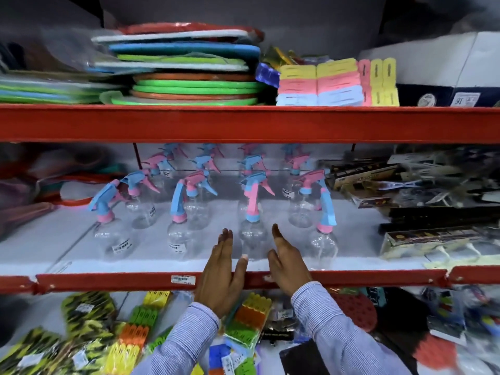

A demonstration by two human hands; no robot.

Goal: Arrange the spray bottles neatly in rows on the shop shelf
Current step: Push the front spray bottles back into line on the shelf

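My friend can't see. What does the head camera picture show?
Two open hands, left hand and right hand, flank a clear spray bottle in the front row on a white shop shelf. More pink-and-blue-topped bottles stand in rows behind.

Your view: bright, even light on the shelf [81,239]; soft blur throughout; dark, smeared corners; wide-angle bowing at edges.

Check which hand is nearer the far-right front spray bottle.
Right. The right hand sits just left of that spray bottle; the left hand is further left, beyond the neighbouring bottle.
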